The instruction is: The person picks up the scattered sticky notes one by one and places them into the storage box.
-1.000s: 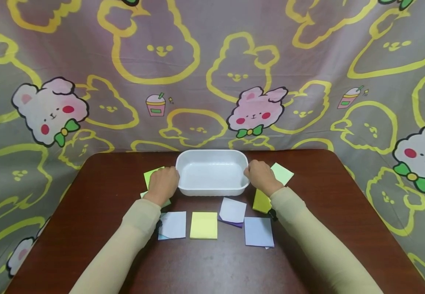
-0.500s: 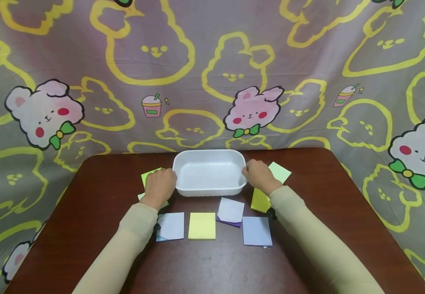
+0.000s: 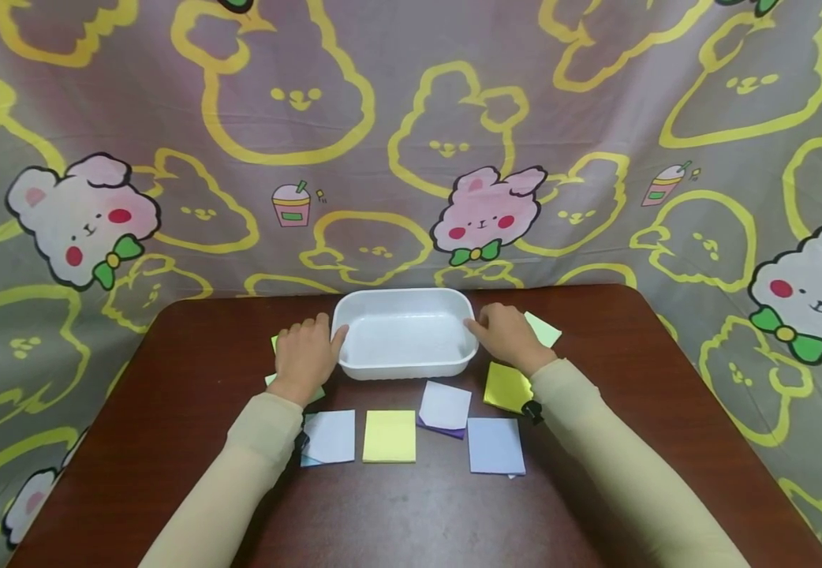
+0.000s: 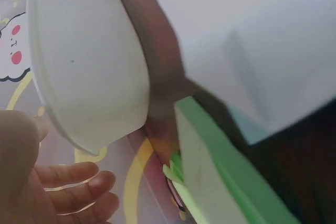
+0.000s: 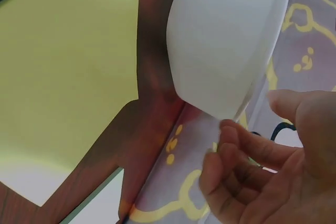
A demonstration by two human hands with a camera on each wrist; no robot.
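A white rectangular dish (image 3: 404,373) stands near the far edge of the table, between my two hands. At its left end is my left hand (image 3: 304,356), fingers straightened and thumb pointing toward the rim; the left wrist view shows a gap between these fingers and the dish wall (image 4: 89,56). My right hand (image 3: 512,335) is at the opposite end. In the right wrist view its fingers are loosely bent, fingertips right at the rim, with the thumb apart from it. Green sticky note pads (image 4: 210,145) lie under and beside my left hand.
In front of the dish are a yellow pad (image 3: 390,436), a pale pad (image 3: 329,436), a white pad (image 3: 445,405) over a purple one, and a blue pad (image 3: 496,446). An olive-yellow pad (image 3: 506,386) and a pale green pad (image 3: 543,330) lie by my right hand. Behind the table hangs a patterned cloth (image 3: 354,181).
Both hands have loosened from the dish ends. The left fingers have straightened and spread, and the right hand has opened a little. The dish stays where it was on the table.
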